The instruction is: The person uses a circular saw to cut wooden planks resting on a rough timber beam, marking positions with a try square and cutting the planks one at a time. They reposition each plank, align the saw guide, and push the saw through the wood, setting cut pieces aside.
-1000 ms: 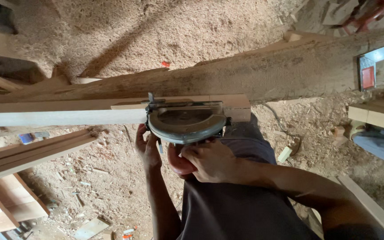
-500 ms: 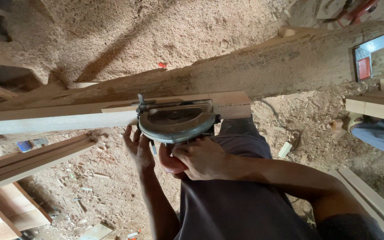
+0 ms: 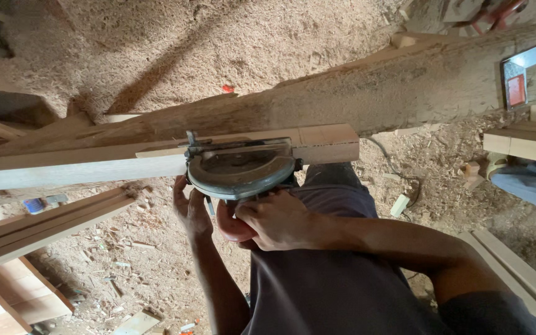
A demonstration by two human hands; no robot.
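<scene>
At the far left, stacked boards [image 3: 7, 298] lie on the sawdust-covered floor [image 3: 125, 56], and above them long wooden slats [image 3: 44, 226] run diagonally, with a small blue object [image 3: 34, 205] just beside their upper edge. The pale planed beam [image 3: 75, 169] you are working on stretches from the left edge toward the middle, lying against a long rough log [image 3: 373, 99] that crosses behind it and rises to the right. Your left hand [image 3: 190, 208] sits under the beam just left of the saw, fingers spread and pressed up by the guard; its grip is released, flat rather than wrapped on anything. The circular saw [image 3: 240, 167] sits on the beam near its right end, its rounded grey guard hanging over the near side and its base plate along the beam's top. Your right hand [image 3: 274, 220] is clenched around the saw's reddish handle [image 3: 231, 226] just below the guard, forearm reaching in from the right over your dark shirt. Past the saw, the beam's squared end [image 3: 330, 142] sticks out, marked with pencil lines. Farther right, a small pale offcut [image 3: 399, 205] lies on the floor near a thin cord [image 3: 392, 164], then stacked timber blocks [image 3: 522, 139], and beside them another person's blue-clad leg [image 3: 531, 189]. No containers show anywhere in view.
</scene>
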